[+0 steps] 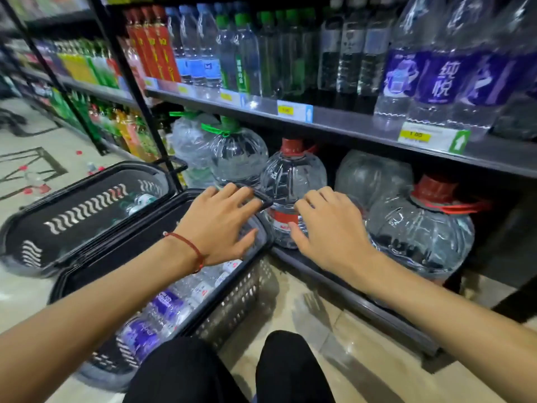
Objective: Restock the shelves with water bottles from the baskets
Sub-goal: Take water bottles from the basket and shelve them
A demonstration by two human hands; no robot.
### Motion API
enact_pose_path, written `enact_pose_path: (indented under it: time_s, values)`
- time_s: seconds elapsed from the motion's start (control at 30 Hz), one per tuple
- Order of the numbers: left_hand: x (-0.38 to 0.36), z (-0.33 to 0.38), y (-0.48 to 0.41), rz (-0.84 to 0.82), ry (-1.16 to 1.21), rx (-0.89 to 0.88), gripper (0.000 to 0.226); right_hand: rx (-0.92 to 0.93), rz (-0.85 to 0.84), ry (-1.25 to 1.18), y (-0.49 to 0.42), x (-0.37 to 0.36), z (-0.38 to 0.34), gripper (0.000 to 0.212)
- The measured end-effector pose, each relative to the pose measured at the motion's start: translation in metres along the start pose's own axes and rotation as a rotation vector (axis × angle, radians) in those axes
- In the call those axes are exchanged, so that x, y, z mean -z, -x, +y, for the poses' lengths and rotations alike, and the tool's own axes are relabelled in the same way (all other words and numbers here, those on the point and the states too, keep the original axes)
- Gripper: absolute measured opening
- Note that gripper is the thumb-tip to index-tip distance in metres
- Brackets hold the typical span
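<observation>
Two black plastic baskets stand on the floor before the shelves. The near basket point(247, 289) holds several small water bottles point(165, 309) with purple and white labels. The far basket point(52, 216) holds a bottle or two. My left hand point(220, 222), a red string at its wrist, hovers open over the near basket's far end, by its handle. My right hand point(328, 228) is open, its fingers against a large red-capped water jug point(290, 175) on the bottom shelf. Neither hand holds anything.
The bottom shelf point(348, 292) carries large jugs with green and red caps. The shelf above point(334, 120) is packed with water bottles and big purple-labelled bottles point(436, 77). My dark-clad knees point(232, 373) are at the bottom. Red caps litter the tiled floor at left.
</observation>
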State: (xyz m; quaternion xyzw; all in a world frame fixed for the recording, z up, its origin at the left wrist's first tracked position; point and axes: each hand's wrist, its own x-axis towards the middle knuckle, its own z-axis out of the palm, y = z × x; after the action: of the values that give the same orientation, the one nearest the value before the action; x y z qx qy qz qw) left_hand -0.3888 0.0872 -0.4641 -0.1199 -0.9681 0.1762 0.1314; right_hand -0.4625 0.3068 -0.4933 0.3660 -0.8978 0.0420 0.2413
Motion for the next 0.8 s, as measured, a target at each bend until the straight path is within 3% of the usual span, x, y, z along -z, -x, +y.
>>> enact_pose_path:
  time_s: [0.3, 0.57, 0.8]
  values:
    - [-0.027, -0.028, 0.123, -0.221, 0.052, 0.294, 0.059, 0.233, -0.092, -0.153, -0.012, -0.052, -0.093, 0.034]
    - [-0.084, -0.061, 0.187, -0.370, 0.109, 0.421, 0.056, 0.333, -0.204, -0.174, -0.026, -0.107, -0.152, 0.031]
    - [-0.127, -0.099, 0.207, -0.433, 0.121, 0.425, 0.057, 0.737, -0.463, -0.274, -0.083, -0.164, -0.207, 0.035]
